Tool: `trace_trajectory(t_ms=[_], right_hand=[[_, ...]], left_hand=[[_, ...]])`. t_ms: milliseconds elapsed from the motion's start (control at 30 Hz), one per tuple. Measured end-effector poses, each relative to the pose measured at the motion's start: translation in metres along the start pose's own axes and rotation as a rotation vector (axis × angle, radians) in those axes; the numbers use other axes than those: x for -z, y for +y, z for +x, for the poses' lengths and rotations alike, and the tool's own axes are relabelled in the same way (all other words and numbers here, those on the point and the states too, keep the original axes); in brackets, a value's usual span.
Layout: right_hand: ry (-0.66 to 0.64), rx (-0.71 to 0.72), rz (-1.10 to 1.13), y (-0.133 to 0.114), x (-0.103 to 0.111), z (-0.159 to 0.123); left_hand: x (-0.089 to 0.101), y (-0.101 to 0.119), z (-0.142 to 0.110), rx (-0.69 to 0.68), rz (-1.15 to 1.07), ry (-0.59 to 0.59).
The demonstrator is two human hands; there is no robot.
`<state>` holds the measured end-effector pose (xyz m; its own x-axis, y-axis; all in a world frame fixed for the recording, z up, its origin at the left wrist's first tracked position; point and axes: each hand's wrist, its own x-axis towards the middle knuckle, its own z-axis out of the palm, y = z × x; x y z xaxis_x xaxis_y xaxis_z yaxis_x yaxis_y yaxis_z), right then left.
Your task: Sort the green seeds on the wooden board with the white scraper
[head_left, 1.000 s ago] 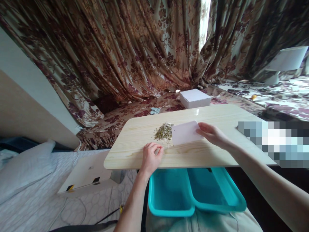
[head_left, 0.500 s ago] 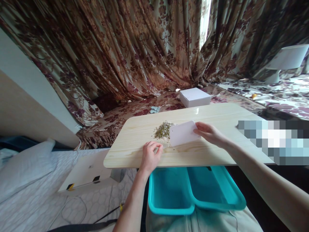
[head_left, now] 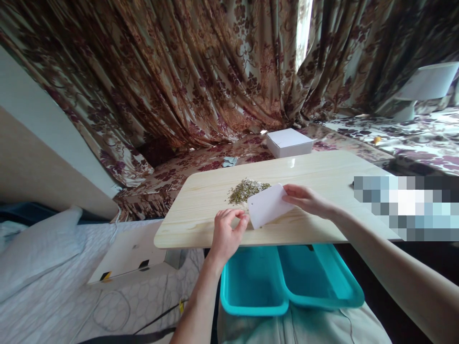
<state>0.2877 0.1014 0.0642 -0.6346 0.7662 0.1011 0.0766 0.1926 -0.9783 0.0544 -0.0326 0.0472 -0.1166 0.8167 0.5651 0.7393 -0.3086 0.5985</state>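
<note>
A small heap of dried green-yellow bits (head_left: 245, 189) lies on a pale wooden board (head_left: 322, 177). My right hand (head_left: 304, 199) pinches the right edge of a white plastic scraper card (head_left: 267, 206), tilted, with its lower edge on the board just right of the heap. My left hand (head_left: 226, 231) rests at the board's front edge, fingers curled in a pinch next to the card's left corner; what they hold, if anything, is too small to see.
A turquoise two-compartment tub (head_left: 287, 282) sits under the board's front edge on my lap. A white box (head_left: 289, 142) stands behind the board on floral fabric. Curtains (head_left: 201, 71) hang behind. A flat white box (head_left: 129, 253) and a pillow (head_left: 36, 243) lie left.
My right hand has drawn the card leftward and nearer, tilting it. The left hand rose slightly towards the card's corner. The heap now shows more behind the card.
</note>
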Motion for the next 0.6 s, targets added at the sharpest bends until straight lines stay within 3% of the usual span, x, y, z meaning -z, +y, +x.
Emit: trace_trajectory(t_ms=[233,500,600], right_hand=[[-0.061,-0.01,-0.014,-0.001,0.0,0.011],[-0.172,0.039,0.015,-0.002,-0.031,0.032],[-0.183,0.014,-0.027,0.001,-0.037,0.035]], left_hand=[[-0.01,0.009,0.002,0.017,0.038,-0.03],[0.011,0.009,-0.014,0.062,0.101,-0.058],[0.011,0.011,-0.022,0.08,0.106,-0.072]])
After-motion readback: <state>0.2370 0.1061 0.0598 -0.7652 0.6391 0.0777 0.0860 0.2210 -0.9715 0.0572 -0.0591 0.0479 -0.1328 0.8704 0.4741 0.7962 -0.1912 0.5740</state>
